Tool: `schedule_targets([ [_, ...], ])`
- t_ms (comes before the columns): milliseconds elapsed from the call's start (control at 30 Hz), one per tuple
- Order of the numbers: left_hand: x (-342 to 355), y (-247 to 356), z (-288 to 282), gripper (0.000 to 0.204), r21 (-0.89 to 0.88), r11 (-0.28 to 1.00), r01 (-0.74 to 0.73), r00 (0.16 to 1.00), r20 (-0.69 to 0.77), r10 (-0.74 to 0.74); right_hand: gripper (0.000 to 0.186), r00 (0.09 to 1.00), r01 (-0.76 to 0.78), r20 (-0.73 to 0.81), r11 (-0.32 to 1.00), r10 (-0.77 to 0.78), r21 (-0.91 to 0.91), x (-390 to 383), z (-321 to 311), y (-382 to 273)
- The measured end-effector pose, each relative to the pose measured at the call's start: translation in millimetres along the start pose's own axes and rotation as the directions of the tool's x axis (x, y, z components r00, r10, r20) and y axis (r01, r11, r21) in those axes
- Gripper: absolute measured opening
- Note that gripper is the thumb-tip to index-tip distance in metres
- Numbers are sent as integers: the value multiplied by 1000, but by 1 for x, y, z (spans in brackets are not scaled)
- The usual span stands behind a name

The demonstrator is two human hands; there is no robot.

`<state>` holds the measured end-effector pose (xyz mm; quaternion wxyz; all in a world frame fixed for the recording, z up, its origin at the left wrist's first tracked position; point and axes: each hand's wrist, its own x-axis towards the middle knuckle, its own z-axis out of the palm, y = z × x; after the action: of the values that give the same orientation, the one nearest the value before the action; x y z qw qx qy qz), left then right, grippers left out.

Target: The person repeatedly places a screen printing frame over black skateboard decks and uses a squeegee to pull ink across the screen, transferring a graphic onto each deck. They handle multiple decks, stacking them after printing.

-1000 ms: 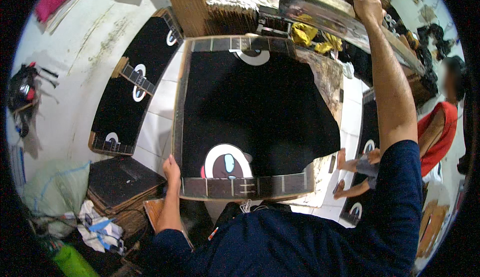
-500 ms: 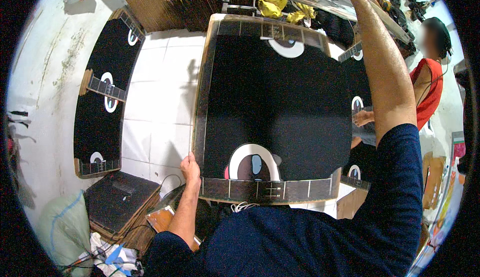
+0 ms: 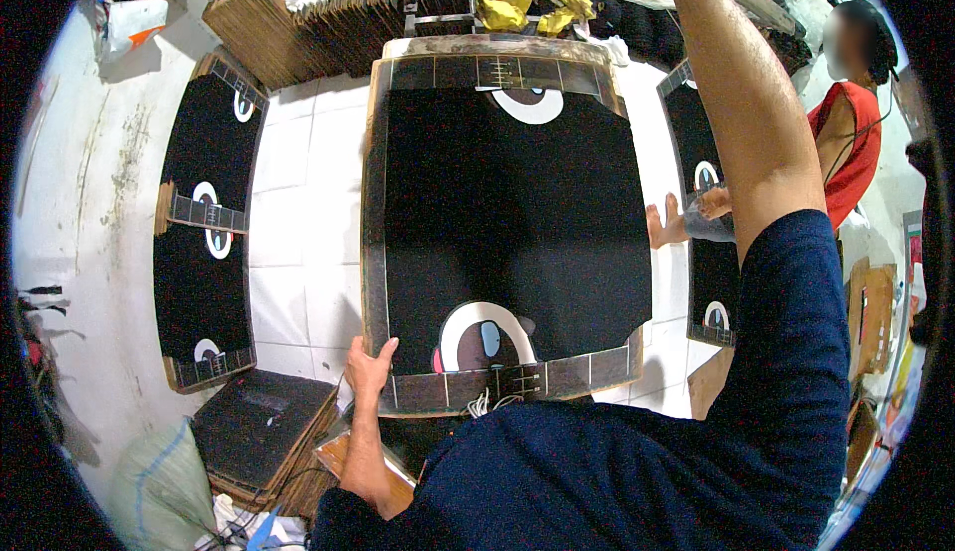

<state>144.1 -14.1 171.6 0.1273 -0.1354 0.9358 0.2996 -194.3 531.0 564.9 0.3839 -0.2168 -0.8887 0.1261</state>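
Steadying the board (image 3: 375, 203) seems the step in hand: the left hand (image 3: 368, 370) grips its near-left edge, thumb on top; the cloth (image 3: 517, 213) lies over it. The right hand is out of view beyond its far-right corner, grasp impossible to tell. The next move calls for a firm left hold.

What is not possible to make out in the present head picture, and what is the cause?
Head view, all points:
Right hand: cut off by the top edge; only the right arm shows.
Right-side black panel: partly covered by that arm.
Left hand: finger undersides face away, so contact with the board is unclear.
White-and-blue pile: cut off below.
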Motion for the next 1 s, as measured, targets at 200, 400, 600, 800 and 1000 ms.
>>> schedule_targets([
  [200, 6, 19, -11, 65, 21, 999, -44, 999, 15, 44, 44, 999, 18, -38, 1000, -17, 15, 19, 5, 2],
  [400, 20, 32, -15, 63, 63, 998, -28, 999, 31, 26, 41, 998, 48, -33, 998, -46, 39, 37, 9, 3],
  [600, 22, 33, -16, 60, -15, 999, -35, 996, 77, 36, 38, 998, 66, -18, 998, -66, -2, 43, 4, -2],
  [800, 27, 31, -20, 49, -57, 997, -42, 992, 112, 49, 50, 995, 45, -91, 999, -47, -18, 49, 10, 5],
  [1000, 28, 27, -16, 48, -50, 999, 15, 989, 145, -8, 48, 999, 50, 17, 999, -50, 1, 55, 3, 3],
])
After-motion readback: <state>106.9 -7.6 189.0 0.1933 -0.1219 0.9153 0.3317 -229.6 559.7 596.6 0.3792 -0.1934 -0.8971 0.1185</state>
